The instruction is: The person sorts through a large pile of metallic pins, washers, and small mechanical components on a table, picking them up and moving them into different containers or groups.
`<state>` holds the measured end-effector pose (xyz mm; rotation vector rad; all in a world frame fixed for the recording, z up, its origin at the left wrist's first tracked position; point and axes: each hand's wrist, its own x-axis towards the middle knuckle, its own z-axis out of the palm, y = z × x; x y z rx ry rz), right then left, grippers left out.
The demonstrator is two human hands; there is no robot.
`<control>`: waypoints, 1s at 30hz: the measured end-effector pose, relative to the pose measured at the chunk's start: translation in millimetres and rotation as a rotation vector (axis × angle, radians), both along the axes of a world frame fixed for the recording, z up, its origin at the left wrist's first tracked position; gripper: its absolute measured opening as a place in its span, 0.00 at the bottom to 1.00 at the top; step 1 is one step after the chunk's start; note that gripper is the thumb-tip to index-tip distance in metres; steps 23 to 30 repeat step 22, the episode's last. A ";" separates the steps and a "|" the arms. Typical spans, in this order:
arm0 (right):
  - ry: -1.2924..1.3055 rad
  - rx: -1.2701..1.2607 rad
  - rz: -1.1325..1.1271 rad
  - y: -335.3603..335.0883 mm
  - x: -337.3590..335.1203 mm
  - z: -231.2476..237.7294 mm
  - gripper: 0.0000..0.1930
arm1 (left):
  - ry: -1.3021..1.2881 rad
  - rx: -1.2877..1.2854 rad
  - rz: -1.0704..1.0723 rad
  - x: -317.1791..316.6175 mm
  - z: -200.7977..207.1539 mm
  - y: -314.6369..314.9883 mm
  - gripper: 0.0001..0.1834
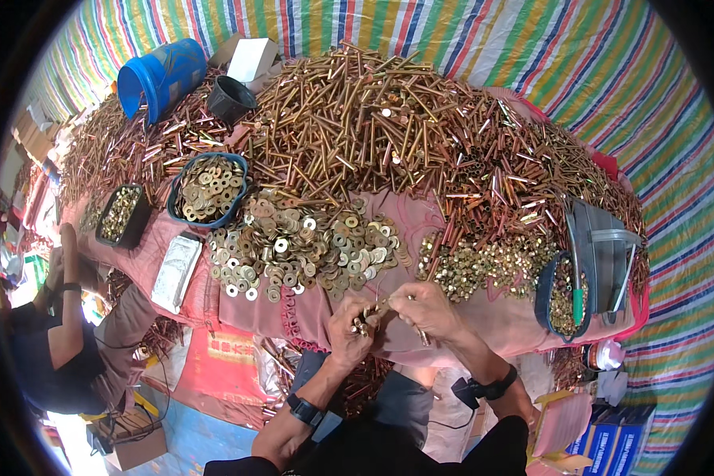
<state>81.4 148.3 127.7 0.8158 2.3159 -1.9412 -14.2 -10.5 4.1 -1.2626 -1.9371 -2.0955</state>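
My left hand (352,332) is closed around a few short brass-coloured metal bolts (362,324), their ends showing between the fingers. Close beside it, my right hand (430,312) is closed too, with a thin metal rod (422,336) poking out below the fingers; its full shape is hidden. Beyond my left hand spreads a heap of flat washers (282,244) on the pink cloth (404,214). Past my right hand lies a pile of small brass-coloured nuts (484,266). A large mound of long coppery rods or bolts (349,119) covers the far side.
A blue-rimmed tub of washers (242,170), a dark tray of nuts (140,222) and a silvery packet (176,272) stand left. At right are another nut tub (543,297) and a grey bin (603,238). A blue bucket (155,83) lies tipped behind. A co-worker (63,333) sits at left.
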 end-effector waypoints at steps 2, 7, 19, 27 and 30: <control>-0.038 0.062 -0.016 -2.5 -4.0 -2.3 0.14 | -0.004 -0.015 0.013 0.6 -0.6 0.3 0.13; -0.020 0.101 -0.068 -6.9 -2.3 -10.1 0.13 | -0.055 -0.012 -0.001 1.8 -0.2 -0.6 0.11; 0.476 -0.069 -0.467 -5.3 -19.2 -4.7 0.15 | -0.115 -0.087 -0.016 2.1 6.0 -1.9 0.09; 0.576 -0.082 -0.505 -4.7 -37.1 -15.7 0.15 | -0.101 -0.098 -0.020 -1.4 5.8 -4.2 0.09; 0.576 -0.082 -0.505 -4.7 -37.1 -15.7 0.15 | -0.101 -0.098 -0.020 -1.4 5.8 -4.2 0.09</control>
